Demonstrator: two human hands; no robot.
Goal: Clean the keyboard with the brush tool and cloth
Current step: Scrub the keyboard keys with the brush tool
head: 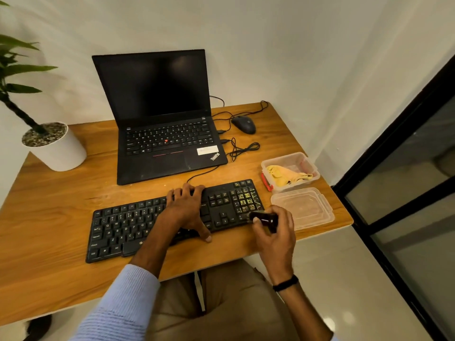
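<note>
A black external keyboard (128, 227) lies across the front of the wooden desk (61, 217), its number pad speckled with yellowish debris. My left hand (187, 207) rests flat across the keyboard's middle, fingers over the back edge, thumb at the front edge. My right hand (275, 232) grips a small black brush tool (264, 217) whose tip touches the lower right corner of the number pad. A yellow cloth (286, 175) lies crumpled in a clear plastic container (305, 161) to the right of the keyboard.
An open black laptop (162, 134) stands behind the keyboard, with a black mouse (243, 124) and loose cables to its right. The container's clear lid (304, 207) lies by the desk's right edge. A potted plant (53, 146) occupies the left rear corner.
</note>
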